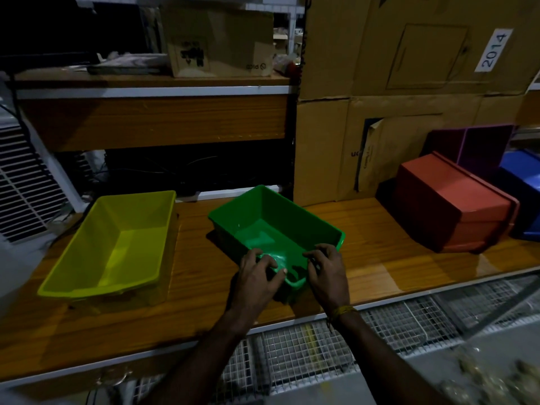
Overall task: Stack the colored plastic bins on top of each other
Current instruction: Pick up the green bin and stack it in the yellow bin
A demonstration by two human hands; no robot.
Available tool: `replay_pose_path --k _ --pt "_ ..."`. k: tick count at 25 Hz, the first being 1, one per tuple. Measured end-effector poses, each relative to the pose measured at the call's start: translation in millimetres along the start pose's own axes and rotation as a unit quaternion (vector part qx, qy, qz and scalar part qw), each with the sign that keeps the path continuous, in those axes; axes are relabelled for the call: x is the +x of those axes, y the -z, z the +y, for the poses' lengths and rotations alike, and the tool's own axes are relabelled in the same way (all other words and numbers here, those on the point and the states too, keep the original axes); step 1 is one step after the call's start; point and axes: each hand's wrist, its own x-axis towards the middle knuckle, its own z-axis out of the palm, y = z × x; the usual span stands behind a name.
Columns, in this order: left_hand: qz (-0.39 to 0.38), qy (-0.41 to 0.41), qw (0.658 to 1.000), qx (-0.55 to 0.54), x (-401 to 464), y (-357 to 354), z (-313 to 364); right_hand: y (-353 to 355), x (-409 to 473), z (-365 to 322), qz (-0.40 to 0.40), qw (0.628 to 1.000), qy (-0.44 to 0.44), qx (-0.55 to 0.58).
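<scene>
A green plastic bin (271, 220) sits open side up in the middle of the wooden shelf, turned at an angle. My left hand (258, 277) and my right hand (327, 271) both grip its near corner rim, fingers curled over the edge. To the left, apart from it, stands a yellow-green bin (117, 244), also open side up and with nothing inside. At the right a red bin (450, 203) lies upside down, with a blue bin (523, 194) and a purple bin (473, 147) behind it.
The wooden shelf (365, 238) has a white front edge, with wire mesh (350, 337) below it. Large cardboard boxes (380, 97) rise behind the bins at the right. An upper shelf with a small carton (219, 39) hangs over the back left.
</scene>
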Motion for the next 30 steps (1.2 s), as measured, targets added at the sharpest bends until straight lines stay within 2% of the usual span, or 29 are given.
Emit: replay_pose_path --k 4,9,14,17,20,24,30 --pt "-0.020 0.010 0.998 -0.051 6 20 -19 1 4 4 -0.004 0.999 -0.026 -0.023" --pt "0.060 0.040 0.997 0.038 10 30 -21 -6 10 2 -0.067 0.995 -0.002 -0.081" --pt "-0.022 0.091 0.995 0.022 6 20 -6 -8 20 -1 -0.093 0.990 -0.023 -0.103" --pt "-0.012 0.114 0.993 0.037 8 12 4 -5 32 -1 -0.120 0.984 -0.061 -0.119" --pt "0.015 0.163 0.987 -0.010 19 14 8 1 45 -1 -0.123 0.986 -0.089 -0.072" --pt "0.106 0.166 0.979 -0.050 37 21 14 16 67 -3 -0.115 0.984 -0.119 0.065" --pt "0.151 0.187 0.971 -0.001 83 37 40 36 111 -18 -0.101 0.979 -0.117 0.130"
